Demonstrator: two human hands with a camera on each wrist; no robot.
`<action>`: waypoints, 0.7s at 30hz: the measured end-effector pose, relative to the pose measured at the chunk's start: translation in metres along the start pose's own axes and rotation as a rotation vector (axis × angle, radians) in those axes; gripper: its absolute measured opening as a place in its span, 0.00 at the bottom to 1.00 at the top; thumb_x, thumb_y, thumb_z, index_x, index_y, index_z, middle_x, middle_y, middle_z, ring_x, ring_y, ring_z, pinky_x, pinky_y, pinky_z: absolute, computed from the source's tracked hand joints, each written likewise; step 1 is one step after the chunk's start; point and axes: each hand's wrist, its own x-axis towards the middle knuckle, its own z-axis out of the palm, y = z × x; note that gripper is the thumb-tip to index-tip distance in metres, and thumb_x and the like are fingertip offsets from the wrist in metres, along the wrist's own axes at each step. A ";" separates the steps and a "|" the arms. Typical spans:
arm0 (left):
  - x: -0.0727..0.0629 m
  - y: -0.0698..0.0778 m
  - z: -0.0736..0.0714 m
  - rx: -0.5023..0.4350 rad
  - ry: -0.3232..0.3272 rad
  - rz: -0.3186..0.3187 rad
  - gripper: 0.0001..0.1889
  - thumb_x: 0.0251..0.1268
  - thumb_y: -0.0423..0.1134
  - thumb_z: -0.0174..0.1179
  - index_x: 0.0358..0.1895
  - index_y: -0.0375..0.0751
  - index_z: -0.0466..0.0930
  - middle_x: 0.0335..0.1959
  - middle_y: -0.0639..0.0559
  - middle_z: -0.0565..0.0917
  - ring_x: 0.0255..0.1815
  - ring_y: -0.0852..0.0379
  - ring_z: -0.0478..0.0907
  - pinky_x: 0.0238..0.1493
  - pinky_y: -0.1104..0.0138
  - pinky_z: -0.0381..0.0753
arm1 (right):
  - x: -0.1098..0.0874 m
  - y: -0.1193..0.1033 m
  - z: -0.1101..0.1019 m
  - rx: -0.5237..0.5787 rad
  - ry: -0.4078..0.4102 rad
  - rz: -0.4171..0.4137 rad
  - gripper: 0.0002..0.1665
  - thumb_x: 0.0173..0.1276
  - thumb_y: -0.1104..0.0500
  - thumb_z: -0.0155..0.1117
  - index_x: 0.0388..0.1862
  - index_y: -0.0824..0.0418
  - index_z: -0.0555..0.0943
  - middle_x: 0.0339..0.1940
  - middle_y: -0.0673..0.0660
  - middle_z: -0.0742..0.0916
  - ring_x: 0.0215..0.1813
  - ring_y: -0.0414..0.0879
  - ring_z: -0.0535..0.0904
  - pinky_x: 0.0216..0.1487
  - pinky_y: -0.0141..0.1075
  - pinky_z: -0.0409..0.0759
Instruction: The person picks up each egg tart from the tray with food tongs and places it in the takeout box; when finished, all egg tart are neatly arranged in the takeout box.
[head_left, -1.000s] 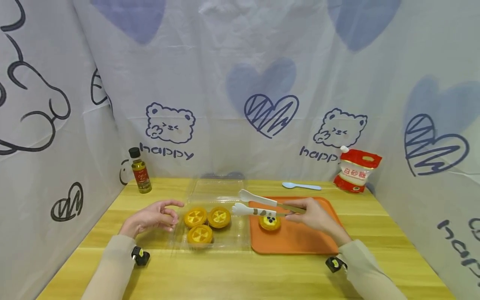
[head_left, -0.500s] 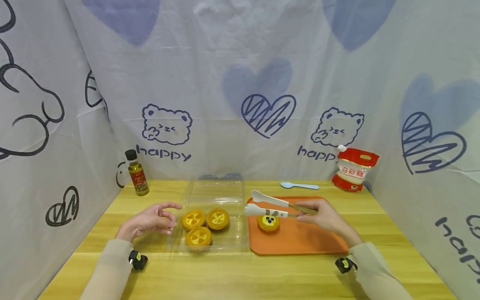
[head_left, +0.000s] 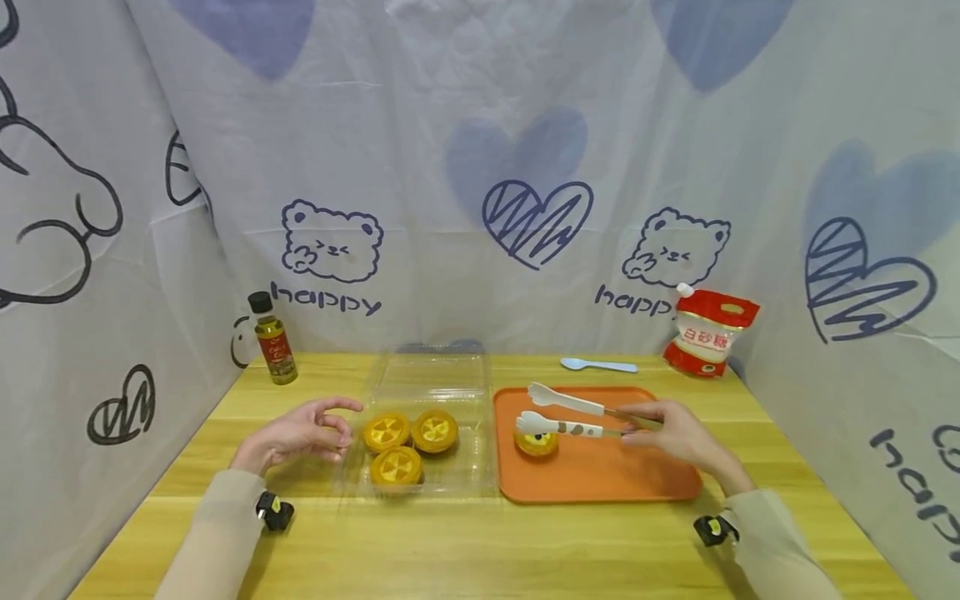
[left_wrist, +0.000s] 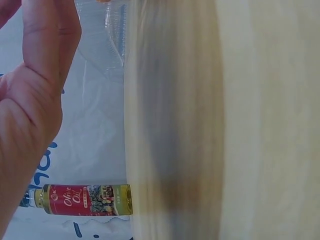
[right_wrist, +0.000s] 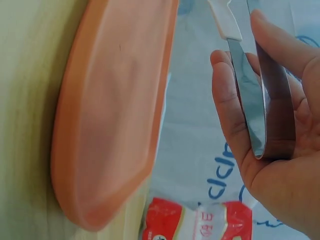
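At lower right in the head view, the right hand (head_left: 667, 429) grips the tongs (head_left: 573, 428), whose parted tips overlap the berry-topped tart (head_left: 536, 448) on the orange tray (head_left: 600, 483). At lower left, the relaxed, unoccupied left hand (head_left: 303, 432) is just beside the clear container (head_left: 474, 467) of three tarts (head_left: 396, 467).

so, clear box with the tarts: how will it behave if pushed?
Probably flexes: the clear box looks like thin plastic. Its lid may wobble, standing open at the back. The three tarts might slide, with bare box floor to their right.
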 end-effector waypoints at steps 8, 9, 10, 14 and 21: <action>-0.001 0.000 0.001 -0.012 0.004 -0.012 0.37 0.63 0.20 0.56 0.73 0.29 0.47 0.35 0.50 0.82 0.33 0.57 0.82 0.39 0.65 0.87 | -0.005 0.005 -0.012 0.025 -0.059 0.041 0.31 0.61 0.54 0.72 0.62 0.65 0.78 0.60 0.64 0.83 0.56 0.56 0.82 0.64 0.57 0.74; -0.001 -0.001 0.001 -0.012 0.001 -0.010 0.37 0.63 0.20 0.56 0.73 0.29 0.47 0.35 0.50 0.82 0.33 0.57 0.82 0.39 0.65 0.87 | -0.004 0.006 -0.013 0.022 -0.069 0.044 0.32 0.61 0.54 0.73 0.62 0.65 0.78 0.60 0.64 0.83 0.56 0.55 0.82 0.64 0.57 0.74; -0.001 -0.001 0.001 -0.013 -0.001 -0.006 0.37 0.63 0.20 0.55 0.73 0.29 0.47 0.35 0.50 0.82 0.33 0.57 0.82 0.39 0.65 0.87 | -0.004 0.006 -0.013 0.020 -0.076 0.045 0.32 0.60 0.54 0.73 0.61 0.65 0.79 0.59 0.64 0.83 0.56 0.56 0.82 0.64 0.57 0.74; -0.001 -0.002 0.000 -0.022 -0.005 0.001 0.37 0.63 0.20 0.55 0.73 0.29 0.47 0.35 0.50 0.82 0.33 0.57 0.82 0.39 0.66 0.87 | -0.004 0.007 -0.014 -0.009 -0.099 0.039 0.31 0.59 0.54 0.74 0.60 0.65 0.80 0.57 0.63 0.85 0.54 0.54 0.82 0.63 0.56 0.76; 0.000 -0.002 0.000 -0.026 -0.003 0.002 0.37 0.63 0.20 0.55 0.73 0.29 0.47 0.34 0.51 0.82 0.33 0.57 0.82 0.38 0.66 0.87 | -0.003 0.005 -0.014 -0.046 -0.127 0.014 0.30 0.59 0.54 0.74 0.59 0.63 0.81 0.56 0.64 0.85 0.47 0.46 0.85 0.59 0.52 0.79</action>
